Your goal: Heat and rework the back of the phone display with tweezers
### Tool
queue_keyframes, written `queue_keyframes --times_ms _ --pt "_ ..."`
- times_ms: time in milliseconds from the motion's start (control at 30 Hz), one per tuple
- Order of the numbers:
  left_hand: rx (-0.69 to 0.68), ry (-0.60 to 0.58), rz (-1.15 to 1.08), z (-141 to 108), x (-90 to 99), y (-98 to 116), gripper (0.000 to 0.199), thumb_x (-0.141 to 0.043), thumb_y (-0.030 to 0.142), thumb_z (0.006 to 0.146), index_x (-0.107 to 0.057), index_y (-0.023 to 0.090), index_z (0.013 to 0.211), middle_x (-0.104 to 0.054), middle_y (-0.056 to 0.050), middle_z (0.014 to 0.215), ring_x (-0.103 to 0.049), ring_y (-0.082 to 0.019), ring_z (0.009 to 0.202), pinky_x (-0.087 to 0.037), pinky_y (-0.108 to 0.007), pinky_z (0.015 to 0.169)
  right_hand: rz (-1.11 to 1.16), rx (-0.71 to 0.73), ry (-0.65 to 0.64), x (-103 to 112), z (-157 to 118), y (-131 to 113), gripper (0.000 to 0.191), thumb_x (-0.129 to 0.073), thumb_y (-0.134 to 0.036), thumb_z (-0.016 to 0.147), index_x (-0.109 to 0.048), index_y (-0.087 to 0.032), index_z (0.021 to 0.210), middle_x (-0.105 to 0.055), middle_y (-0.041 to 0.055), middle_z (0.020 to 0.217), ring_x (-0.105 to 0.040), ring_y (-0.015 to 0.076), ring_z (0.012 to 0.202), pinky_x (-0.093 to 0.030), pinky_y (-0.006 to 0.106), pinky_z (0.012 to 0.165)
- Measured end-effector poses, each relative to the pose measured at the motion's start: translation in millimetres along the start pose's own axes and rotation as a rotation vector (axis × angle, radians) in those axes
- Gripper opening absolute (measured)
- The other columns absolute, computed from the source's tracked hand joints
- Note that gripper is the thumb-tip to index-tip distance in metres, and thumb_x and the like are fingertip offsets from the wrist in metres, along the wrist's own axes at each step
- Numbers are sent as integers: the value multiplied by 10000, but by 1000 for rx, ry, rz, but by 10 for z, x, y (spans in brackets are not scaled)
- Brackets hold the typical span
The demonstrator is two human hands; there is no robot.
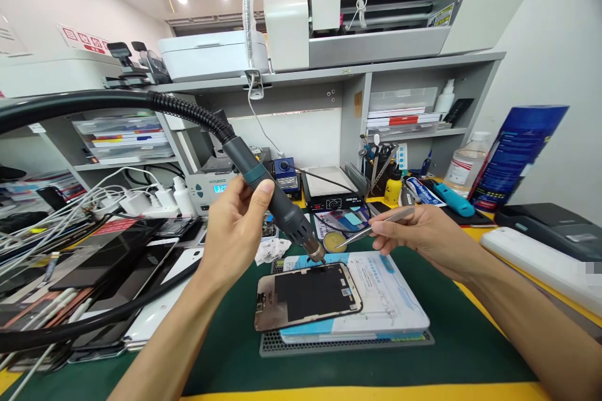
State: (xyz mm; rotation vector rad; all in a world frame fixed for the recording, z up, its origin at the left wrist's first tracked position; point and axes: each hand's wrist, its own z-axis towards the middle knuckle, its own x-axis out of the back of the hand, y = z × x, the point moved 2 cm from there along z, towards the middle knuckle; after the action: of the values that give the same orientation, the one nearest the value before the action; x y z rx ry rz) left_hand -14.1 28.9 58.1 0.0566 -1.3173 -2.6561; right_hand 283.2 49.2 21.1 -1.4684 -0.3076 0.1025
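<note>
My left hand (237, 225) is wrapped round the black handle of a hot air gun (275, 200). Its metal nozzle points down at the upper edge of a phone screen (313, 294), which lies back side up and overhangs the left side of a white and blue box (385, 294). Tweezers (376, 230) are pinched in my right hand (409, 235). Their tips are over or beside a small round tin of yellowish paste (334, 241); whether they touch it I cannot tell. A crumpled white tissue (273, 250) sits left of the tin.
Phones and tablets (113, 263) with white cables crowd the left side. A hot air station (211, 188), a heating plate (332, 188) and a tool holder (380, 166) line the back. A bottle (465, 166) and blue canister (517, 156) stand at right. The black hose (108, 100) arches in from the left.
</note>
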Motion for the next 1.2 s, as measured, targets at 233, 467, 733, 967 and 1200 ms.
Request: queue_keyframes --times_ms 233,467,733,967,1200 --pt "-4 -32 -5 46 -40 16 355 -666 502 977 -684 177 1119 -716 -36 1019 -636 -197 956 -529 -301 818 1 6 -1 -15 13 2 264 -919 -438 786 -875 -185 845 -814 79 781 -749 200 732 -619 282 678" --pt "-11 -20 22 38 -80 40 333 -694 519 946 -679 189 990 -714 -29 920 -656 -210 881 -534 -295 729 3 7 8 -16 8 -3 269 -926 -440 773 -875 -184 838 -814 83 805 -755 215 737 -626 303 681" --pt "-28 -14 -10 66 -162 79 362 -699 523 942 -694 182 1063 -688 -30 912 -629 -196 863 -538 -306 738 -2 1 -5 -29 1 -28 308 -931 -470 749 -871 -181 837 -810 90 758 -756 241 715 -628 340 674" --pt "-35 39 -65 29 -67 124 301 -696 499 961 -701 214 1057 -636 6 878 -600 -151 816 -527 -278 750 -52 3 -57 -88 -21 -36 295 -909 -472 777 -879 -195 875 -820 72 746 -743 214 682 -600 323 668" --pt "-49 152 -38 -145 163 -1 272 -694 483 974 -719 230 1070 -614 -10 921 -583 -157 846 -517 -261 744 -124 12 -91 -158 -43 -54 294 -872 -490 808 -867 -207 887 -813 49 720 -729 224 663 -581 347 670"
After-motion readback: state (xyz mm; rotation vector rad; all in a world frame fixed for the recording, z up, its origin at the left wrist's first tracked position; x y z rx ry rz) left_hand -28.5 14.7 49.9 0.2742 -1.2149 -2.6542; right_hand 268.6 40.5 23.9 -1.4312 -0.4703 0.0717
